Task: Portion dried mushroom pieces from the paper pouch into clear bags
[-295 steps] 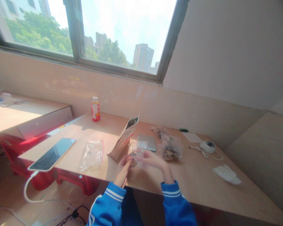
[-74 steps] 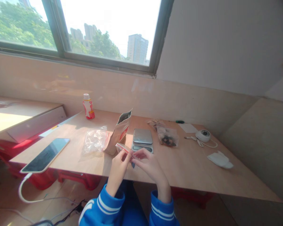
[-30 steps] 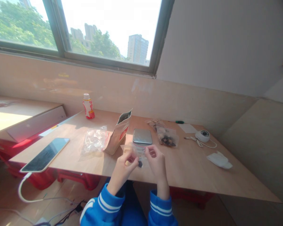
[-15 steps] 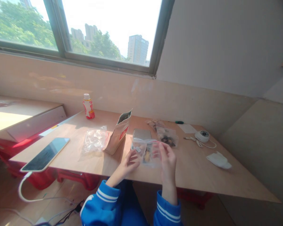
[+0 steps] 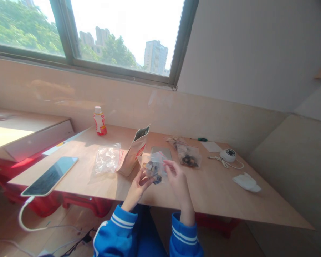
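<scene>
A small clear zip bag (image 5: pixel 155 170) with dark and tan pieces bunched in its lower part hangs above the wooden table (image 5: pixel 216 200). My left hand (image 5: pixel 139 187) grips the bag from below. My right hand (image 5: pixel 176 182) pinches its right upper edge. Behind the bag stands a digital kitchen scale (image 5: pixel 161 151), its near part hidden. A kraft stand-up pouch (image 5: pixel 135 153) with an open top stands just left of my left hand. A second zip bag of dark pieces (image 5: pixel 188 157) lies to the right of the scale.
An empty clear plastic bag (image 5: pixel 107 159) lies left of the pouch. A phone (image 5: pixel 50 176) with a white cable sits near the left edge. Along the back are a drink bottle (image 5: pixel 100 121) and a white round device (image 5: pixel 228 155). A tissue (image 5: pixel 246 182) lies at right.
The bag has folded from spread flat between my hands to a bunched shape, with its pieces gathered low. My right hand has moved left, closer to my left hand.
</scene>
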The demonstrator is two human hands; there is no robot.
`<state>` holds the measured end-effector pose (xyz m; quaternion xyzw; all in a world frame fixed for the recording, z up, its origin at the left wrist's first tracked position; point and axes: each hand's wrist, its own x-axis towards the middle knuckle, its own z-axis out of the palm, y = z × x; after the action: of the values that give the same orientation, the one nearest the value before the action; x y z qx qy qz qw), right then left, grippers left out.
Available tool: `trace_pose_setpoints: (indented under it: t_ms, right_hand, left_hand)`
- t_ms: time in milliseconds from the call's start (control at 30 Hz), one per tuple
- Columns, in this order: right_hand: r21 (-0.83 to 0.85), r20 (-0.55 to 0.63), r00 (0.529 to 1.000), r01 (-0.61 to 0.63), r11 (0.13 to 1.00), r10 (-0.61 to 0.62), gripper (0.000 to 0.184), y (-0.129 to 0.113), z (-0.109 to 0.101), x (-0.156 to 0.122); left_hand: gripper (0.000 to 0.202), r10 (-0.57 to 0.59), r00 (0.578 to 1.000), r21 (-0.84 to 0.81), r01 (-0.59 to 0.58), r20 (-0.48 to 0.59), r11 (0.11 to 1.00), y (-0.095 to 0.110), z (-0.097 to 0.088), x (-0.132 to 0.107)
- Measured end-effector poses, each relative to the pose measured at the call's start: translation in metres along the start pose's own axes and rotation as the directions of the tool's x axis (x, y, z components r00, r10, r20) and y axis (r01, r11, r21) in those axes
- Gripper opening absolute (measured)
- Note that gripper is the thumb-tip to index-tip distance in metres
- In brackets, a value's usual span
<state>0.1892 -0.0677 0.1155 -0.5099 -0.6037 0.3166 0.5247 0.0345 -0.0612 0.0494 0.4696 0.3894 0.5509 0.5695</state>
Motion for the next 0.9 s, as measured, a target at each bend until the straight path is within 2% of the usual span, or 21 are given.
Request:
trace_pose_setpoints:
  t_ms: [133, 233, 367, 433, 533, 667, 800, 900]
  right_hand:
    - [-0.039, 0.222, 0.975, 0.026, 0.999, -0.017, 0.027, -0.002, 0.006, 0.014]
    - [-0.015, 0.388, 0.92, 0.053, 0.998, -0.043, 0.036, -0.005, 0.009, 0.024]
    - [-0.004, 0.522, 0.85, 0.087, 0.996, -0.072, 0.046, -0.002, 0.011, 0.035]
    - [-0.041, 0.551, 0.831, 0.113, 0.993, -0.072, 0.051, 0.002, 0.012, 0.039]
    - [-0.114, 0.553, 0.831, 0.153, 0.982, -0.065, 0.057, 0.006, 0.013, 0.042]
    - [-0.131, 0.521, 0.851, 0.156, 0.979, -0.066, 0.041, 0.004, 0.015, 0.044]
    - [-0.095, 0.499, 0.864, 0.137, 0.986, -0.072, 0.022, -0.005, 0.014, 0.044]
    - [-0.048, 0.473, 0.879, 0.101, 0.994, -0.066, 0.019, -0.011, 0.013, 0.043]
  left_hand:
    - [0.063, 0.025, 0.998, 0.081, -0.02, -0.063, 0.996, -0.002, -0.006, 0.001]
    - [0.056, 0.044, 0.996, 0.174, -0.029, -0.083, 0.984, -0.005, -0.012, 0.001]
    - [0.052, 0.052, 0.993, 0.277, -0.022, -0.102, 0.961, -0.004, -0.017, 0.001]
    - [0.05, 0.067, 0.994, 0.312, -0.036, -0.089, 0.95, -0.003, -0.017, 0.0]
    - [0.049, 0.089, 0.992, 0.349, -0.053, -0.087, 0.936, -0.002, -0.015, 0.0]
    - [0.045, 0.071, 0.993, 0.35, -0.033, -0.096, 0.936, -0.003, -0.011, -0.001]
    - [0.057, 0.024, 0.994, 0.195, -0.003, -0.107, 0.981, -0.006, -0.009, 0.001]
    - [0.066, 0.003, 0.995, 0.024, 0.0, -0.104, 1.0, -0.009, -0.008, 0.004]
